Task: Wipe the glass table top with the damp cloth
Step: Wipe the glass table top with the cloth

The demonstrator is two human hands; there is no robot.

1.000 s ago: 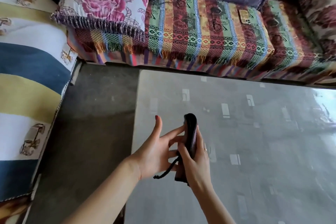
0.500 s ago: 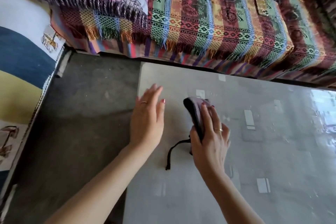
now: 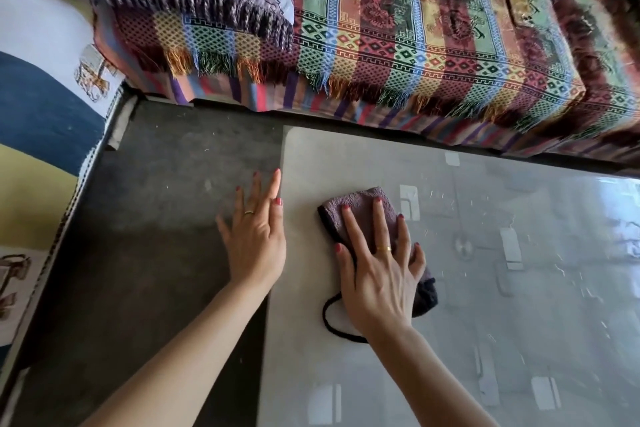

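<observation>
Cloth loop trails on the glass at the near side, so keep it tucked or it drags streaks. Right hand lies flat on the cloth, fingers straight and spread, pressing, not gripping; palm covers its near half. Cloth is folded and sits near the glass's far-left corner. Left hand is flat too, fingers straight and together, holding nothing, straddling the glass's left edge with the floor beyond. Advice: even palm pressure, overlapping strokes left to right, start at the far edge by the couch. Specks show right of the cloth; hit those next.
</observation>
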